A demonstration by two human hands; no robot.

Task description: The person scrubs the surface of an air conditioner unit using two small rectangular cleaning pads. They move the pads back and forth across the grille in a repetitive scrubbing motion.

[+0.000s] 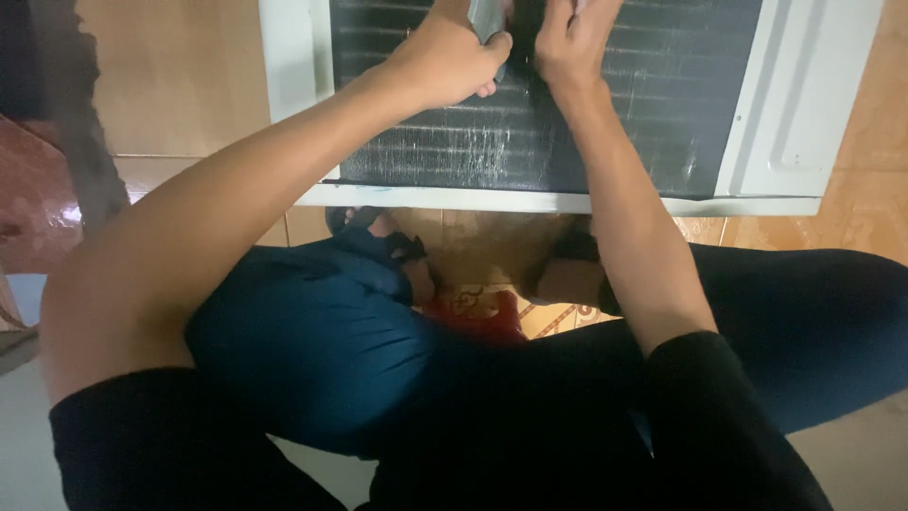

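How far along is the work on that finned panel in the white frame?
Done: pale scraped streaks mark the lower part of the finned panel. In hand: the left hand grips a grey tool against the fins while the right hand presses beside it. Left: the dark fins toward the white frame show little streaking.

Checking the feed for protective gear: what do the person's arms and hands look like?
No gloves: the left hand and right hand are bare, as are both forearms. Short black sleeves end above the elbows. No watch, rings or markings show on what is in view.
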